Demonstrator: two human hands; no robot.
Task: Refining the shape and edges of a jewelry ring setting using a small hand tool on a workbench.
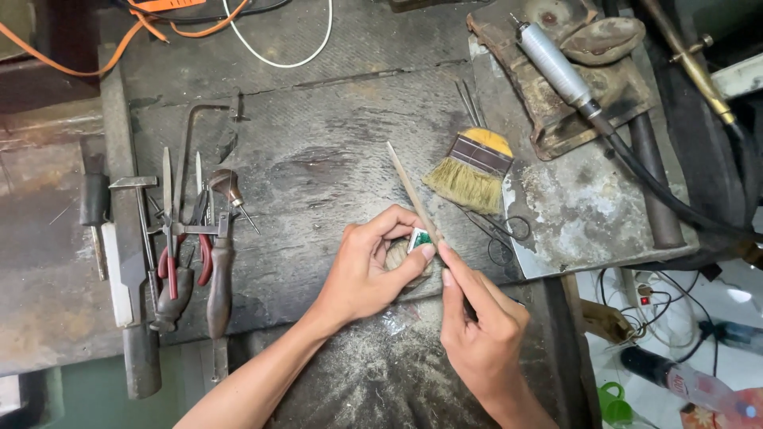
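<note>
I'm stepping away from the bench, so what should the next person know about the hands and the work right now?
Left hand: fingers pinch a small green-and-white piece over the worn workbench.
Right hand: holds a thin stick-like file, its lower end on the piece.
Nearby: a brush just beyond the piece; pliers, saw frame and hand tools at the left; a rotary handpiece on the pad at the upper right.
Done: dust lies on the bench below the hands.
Left: how far the piece is finished cannot be told.
</note>
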